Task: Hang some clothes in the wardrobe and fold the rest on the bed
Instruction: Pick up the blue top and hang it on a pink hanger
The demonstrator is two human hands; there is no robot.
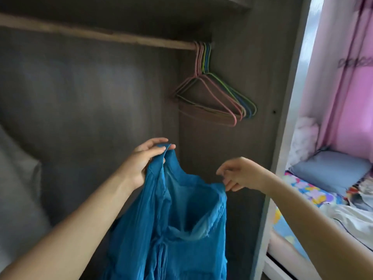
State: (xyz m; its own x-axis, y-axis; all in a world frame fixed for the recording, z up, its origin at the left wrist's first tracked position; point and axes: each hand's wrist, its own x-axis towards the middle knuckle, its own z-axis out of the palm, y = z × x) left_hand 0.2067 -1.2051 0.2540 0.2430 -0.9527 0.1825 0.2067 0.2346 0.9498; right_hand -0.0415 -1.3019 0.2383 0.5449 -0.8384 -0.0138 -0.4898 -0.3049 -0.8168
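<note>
Both hands hold a blue garment [177, 223] up before the open wardrobe [90, 98]: our left hand [143, 160] pinches one shoulder at the top, our right hand [238, 174] pinches the other edge lower down. We judge this the hanging step. Next we need one of the empty hangers [214, 93] bunched at the rail's [101, 35] right end, so one hand must let go. The bed [327, 201] lies to the right.
</note>
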